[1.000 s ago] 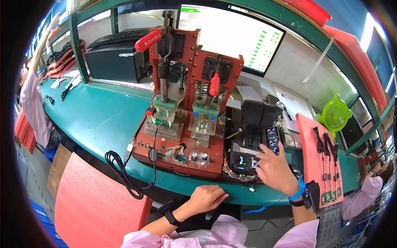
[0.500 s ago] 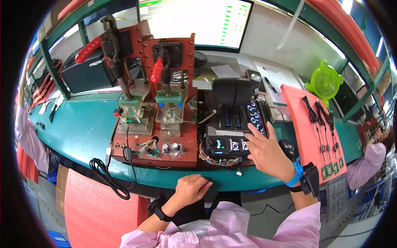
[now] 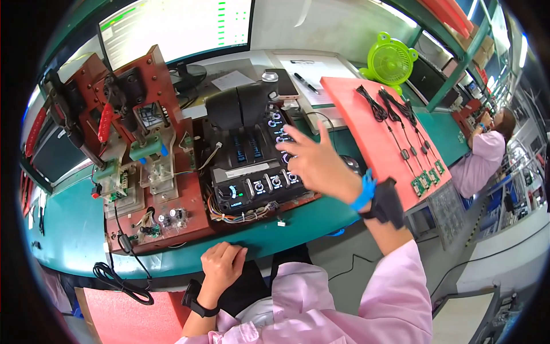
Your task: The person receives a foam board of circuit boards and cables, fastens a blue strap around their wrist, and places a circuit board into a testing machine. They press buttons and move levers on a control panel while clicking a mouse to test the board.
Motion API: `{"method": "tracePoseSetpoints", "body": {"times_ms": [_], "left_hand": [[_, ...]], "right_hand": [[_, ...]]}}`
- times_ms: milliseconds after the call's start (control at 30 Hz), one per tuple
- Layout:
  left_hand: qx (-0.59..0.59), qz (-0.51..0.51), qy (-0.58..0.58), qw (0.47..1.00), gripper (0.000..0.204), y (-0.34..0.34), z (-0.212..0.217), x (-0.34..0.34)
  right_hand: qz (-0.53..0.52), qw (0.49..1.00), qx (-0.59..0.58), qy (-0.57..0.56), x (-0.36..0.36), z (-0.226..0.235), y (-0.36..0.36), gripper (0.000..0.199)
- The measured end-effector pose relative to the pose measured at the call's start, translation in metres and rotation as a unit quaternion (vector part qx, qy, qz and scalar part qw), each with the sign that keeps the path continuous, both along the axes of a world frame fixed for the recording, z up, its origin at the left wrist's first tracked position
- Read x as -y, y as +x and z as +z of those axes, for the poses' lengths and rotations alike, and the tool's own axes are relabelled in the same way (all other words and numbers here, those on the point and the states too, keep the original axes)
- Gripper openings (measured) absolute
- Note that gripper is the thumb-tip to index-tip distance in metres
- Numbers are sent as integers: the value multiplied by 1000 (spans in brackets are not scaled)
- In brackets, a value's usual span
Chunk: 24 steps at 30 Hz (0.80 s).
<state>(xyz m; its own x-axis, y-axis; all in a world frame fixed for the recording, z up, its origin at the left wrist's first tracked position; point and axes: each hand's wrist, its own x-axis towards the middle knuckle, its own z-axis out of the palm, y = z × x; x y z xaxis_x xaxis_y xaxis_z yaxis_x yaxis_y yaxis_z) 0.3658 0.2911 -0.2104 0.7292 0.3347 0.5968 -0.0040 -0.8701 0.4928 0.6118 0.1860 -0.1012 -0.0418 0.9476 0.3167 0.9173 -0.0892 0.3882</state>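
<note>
My right hand (image 3: 316, 162) is over the right side of a black throttle-style control unit (image 3: 246, 171), its fingers spread and nothing held in them. Whether a fingertip touches the lit knobs (image 3: 275, 119) there, I cannot tell. The unit has a broad black lever grip (image 3: 240, 107), glowing dials and a small lit display. My left hand (image 3: 222, 265) is by the front edge of the green table, its fingers curled in with nothing visible inside. To the left stands a red test fixture (image 3: 197, 221) with red-handled toggle clamps (image 3: 105, 122) and small circuit boards under them.
A pink foam sheet (image 3: 349, 109) on the right holds black cables (image 3: 394, 129) with small green boards. Behind are a green fan (image 3: 391, 62), a monitor (image 3: 177, 31), a clipboard with a pen (image 3: 306, 83), and a mouse (image 3: 350, 164). A coiled black cable (image 3: 123, 286) hangs off the front edge. Another person (image 3: 484, 152) sits far right.
The view has swung right, so the bench sits further left in it. My right hand has moved up along the control unit's knobs, fingers still spread. My left hand stays curled near the edge.
</note>
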Motion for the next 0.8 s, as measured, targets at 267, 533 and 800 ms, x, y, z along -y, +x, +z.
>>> {"method": "tracePoseSetpoints", "body": {"times_ms": [267,533,800], "left_hand": [[7,32,-21,999,12,2,1,5],[6,33,-6,999,14,1,0,1],[24,31,-16,999,11,3,2,3]], "right_hand": [[-20,959,-283,-22,-13,0,30,12],[-127,975,-179,21,-37,-11,17,24],[-231,945,-217,86,-40,-13,9,30]]}}
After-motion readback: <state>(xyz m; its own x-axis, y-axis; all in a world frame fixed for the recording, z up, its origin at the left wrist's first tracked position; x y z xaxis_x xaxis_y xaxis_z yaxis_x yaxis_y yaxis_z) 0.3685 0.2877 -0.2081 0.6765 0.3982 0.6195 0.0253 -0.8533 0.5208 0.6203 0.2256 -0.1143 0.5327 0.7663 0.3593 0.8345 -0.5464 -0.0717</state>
